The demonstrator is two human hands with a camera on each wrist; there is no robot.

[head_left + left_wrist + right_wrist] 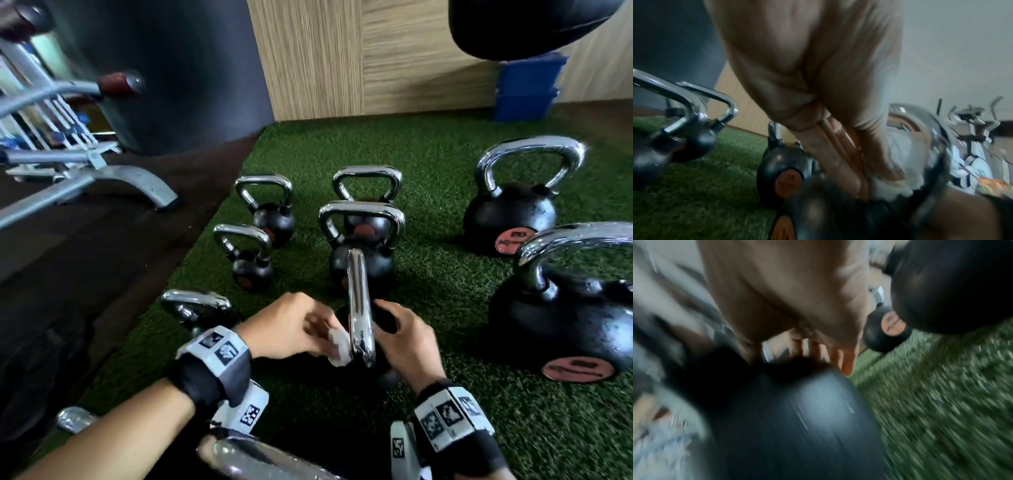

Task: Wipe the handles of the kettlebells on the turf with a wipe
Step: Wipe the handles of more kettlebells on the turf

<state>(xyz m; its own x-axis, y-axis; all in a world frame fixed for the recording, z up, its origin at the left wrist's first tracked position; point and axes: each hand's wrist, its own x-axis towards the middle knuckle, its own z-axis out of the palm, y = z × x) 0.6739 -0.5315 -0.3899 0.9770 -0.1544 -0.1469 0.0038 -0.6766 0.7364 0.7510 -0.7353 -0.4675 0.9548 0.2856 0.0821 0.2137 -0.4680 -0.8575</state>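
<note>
Several black kettlebells with chrome handles stand on green turf [428, 281]. The nearest kettlebell [385, 323] shows its handle [359, 301] edge-on between my hands. My left hand [329, 334] pinches a crumpled white wipe [339, 347] and presses it against the lower left side of that handle. In the left wrist view the left hand [875, 177] holds the wipe [892, 185] against the handle [931, 126]. On the other side, my right hand [387, 318] curls over the kettlebell's black ball by the handle's base. The blurred right wrist view shows that right hand [818, 353] on the ball [797, 418].
Two big kettlebells [510, 219] [561, 318] stand to the right, smaller ones [253, 270] [274, 219] to the left, one [363, 260] just behind. A metal bench frame [102, 178] sits on the dark floor at left. Blue boxes [527, 89] lean by the wooden wall.
</note>
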